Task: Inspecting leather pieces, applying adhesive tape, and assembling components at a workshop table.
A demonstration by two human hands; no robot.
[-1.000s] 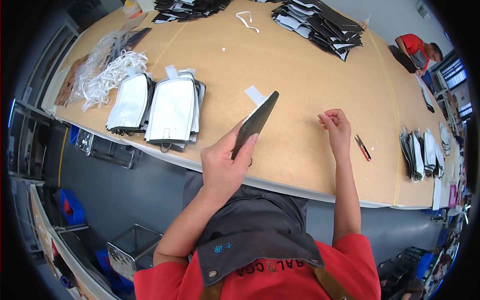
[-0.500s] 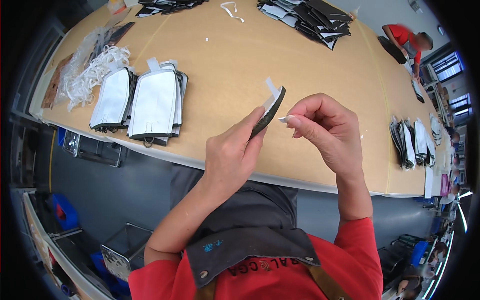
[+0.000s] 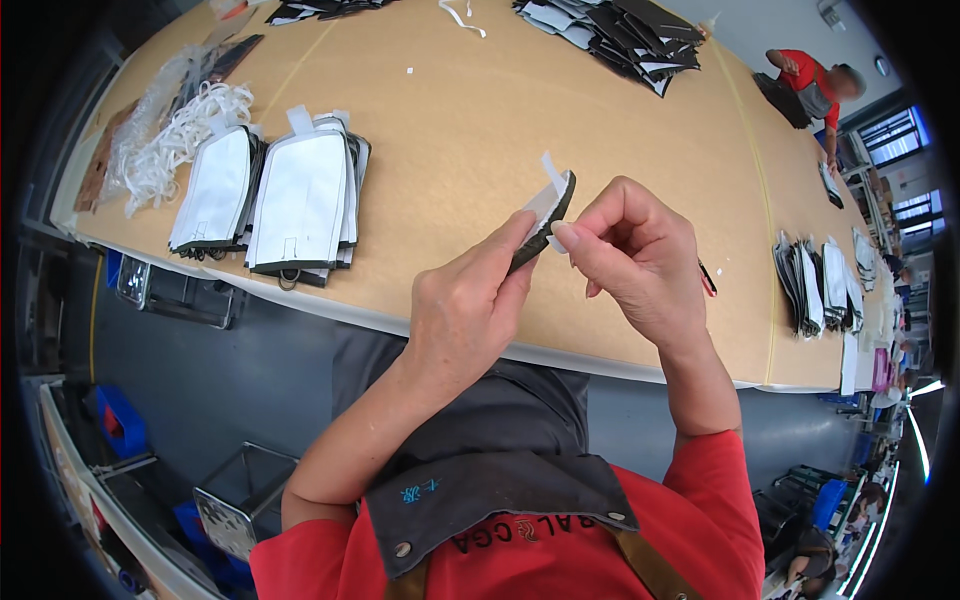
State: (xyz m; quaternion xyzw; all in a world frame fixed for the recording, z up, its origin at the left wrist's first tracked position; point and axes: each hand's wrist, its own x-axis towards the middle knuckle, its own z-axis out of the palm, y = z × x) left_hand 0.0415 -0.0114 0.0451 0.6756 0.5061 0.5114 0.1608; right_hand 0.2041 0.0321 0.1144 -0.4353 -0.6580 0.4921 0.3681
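A white-faced fabric panel with a dark edge is gripped in my left hand, thumb on its pale face and fingers behind. It is held up off the table and seen nearly edge-on. A white ribbon tab sticks up from its far end. Against the dark edge, my right hand pinches a small white piece between thumb and forefinger. Whether that piece is stuck to the panel I cannot tell. Two stacks of similar panels, a larger and a smaller, lie to the left with ribbon tabs at their tops.
White ribbon loops and clear plastic wrap lie at the far left. A pile of dark and white panels sits at the back. More stacks stand right, and a thin red-and-black object shows beside my right wrist. A co-worker bends over the table.
My right hand has moved left, bringing the small white piece from just apart to the panel's dark edge. My left hand keeps its hold. The thin red-and-black object now shows beside my wrist.
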